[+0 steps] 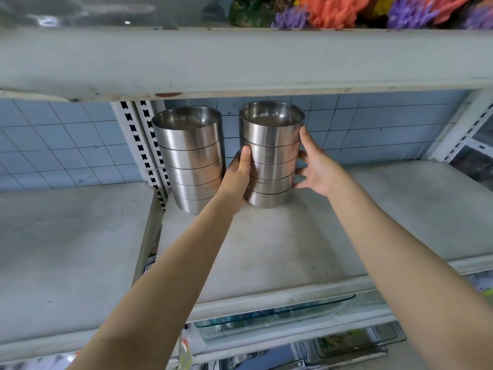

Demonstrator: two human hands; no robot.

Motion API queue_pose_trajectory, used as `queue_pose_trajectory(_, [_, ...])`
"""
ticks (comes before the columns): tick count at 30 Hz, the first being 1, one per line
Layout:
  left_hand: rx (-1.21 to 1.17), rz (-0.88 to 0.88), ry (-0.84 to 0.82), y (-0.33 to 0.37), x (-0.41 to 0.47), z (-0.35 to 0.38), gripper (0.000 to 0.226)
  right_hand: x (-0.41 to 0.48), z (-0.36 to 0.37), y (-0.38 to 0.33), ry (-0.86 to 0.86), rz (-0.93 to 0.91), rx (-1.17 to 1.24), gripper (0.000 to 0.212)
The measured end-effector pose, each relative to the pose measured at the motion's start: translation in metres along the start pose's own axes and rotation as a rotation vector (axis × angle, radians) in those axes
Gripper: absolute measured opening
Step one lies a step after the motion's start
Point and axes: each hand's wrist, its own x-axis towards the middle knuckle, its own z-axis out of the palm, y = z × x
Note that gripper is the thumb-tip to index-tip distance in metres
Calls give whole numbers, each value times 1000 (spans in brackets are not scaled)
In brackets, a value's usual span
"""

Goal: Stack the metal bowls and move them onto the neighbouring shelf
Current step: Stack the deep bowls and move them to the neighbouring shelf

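Note:
Two stacks of several metal bowls stand on the right shelf (280, 247), near the blue tiled wall. The left stack (190, 158) stands by the slotted upright, untouched. Both my hands are on the right stack (270, 158). My left hand (237, 177) wraps its left side, thumb up on the front, fingers hidden behind. On the stack's right side my right hand (312, 164) presses with fingers spread. Whether the stack's base rests on the shelf or hangs just above it I cannot tell.
The neighbouring shelf (69, 249) lies to the left, past the slotted upright post (144, 150). A shelf board (240, 60) hangs low overhead, with coloured artificial plants (346, 9) on it. Glass dishes (274, 316) sit on the shelf below.

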Motion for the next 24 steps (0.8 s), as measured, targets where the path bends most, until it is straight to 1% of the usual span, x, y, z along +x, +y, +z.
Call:
queue_pose_trajectory(1, [-5, 2, 4, 1, -1, 0, 49, 1, -1, 1, 9, -1, 3, 93])
queue_pose_trajectory(2, [1, 5, 7, 1, -1, 0, 48, 2, -1, 1, 14, -2, 2, 92])
queue_pose_trajectory(3, [2, 8, 8, 1, -1, 0, 53, 2, -2, 1, 10, -2, -5, 94])
queue_pose_trajectory(4, [-3, 6, 14, 1, -1, 0, 69, 2, -3, 1, 5, 1, -16, 96])
queue_pose_trajectory(5, [-13, -8, 32, -2, 3, -1, 89, 2, -3, 1, -2, 2, -28, 97])
queue_pose_trajectory(6, [-16, -14, 49, -5, 7, -2, 104, 2, -3, 0, -6, 1, -33, 97])
queue_pose_trajectory(7, [-22, -18, 61, -10, 12, -4, 109, 2, -4, 0, -13, -3, -31, 96])
queue_pose_trajectory(8, [-28, -12, 67, -14, 15, -4, 109, 1, -5, -1, -22, -8, -26, 91])
queue_pose_trajectory(11, [13, -1, 99, -10, 1, -1, 102, -1, -9, -1, -48, -22, 2, 60])
queue_pose_trajectory(13, [104, 18, 140, -1, -21, 3, 86, -3, -14, 1, -49, -25, -21, 54])
queue_pose_trajectory(15, [164, 39, 168, -1, -39, 5, 70, -10, -16, 3, -18, -58, -92, 40])
queue_pose_trajectory(16, [188, 55, 171, -3, -47, 3, 67, -15, -18, 5, 20, -94, -125, 36])
queue_pose_trajectory(17, [221, 73, 165, -5, -57, 0, 64, -22, -19, 10, 66, -142, -136, 39])
queue_pose_trajectory(18, [269, 104, 154, -8, -68, -4, 60, -30, -20, 16, 116, -201, -134, 42])
queue_pose_trajectory(20, [403, 171, 143, -13, -92, -17, 51, -49, -21, 33, 165, -340, -134, 40])
queue_pose_trajectory(22, [499, 233, 173, -18, -121, -36, 45, -67, -14, 51, 121, -442, -175, 35])
queue_pose_trajectory(24, [544, 275, 233, -24, -152, -59, 40, -88, 3, 67, 55, -480, -222, 33])
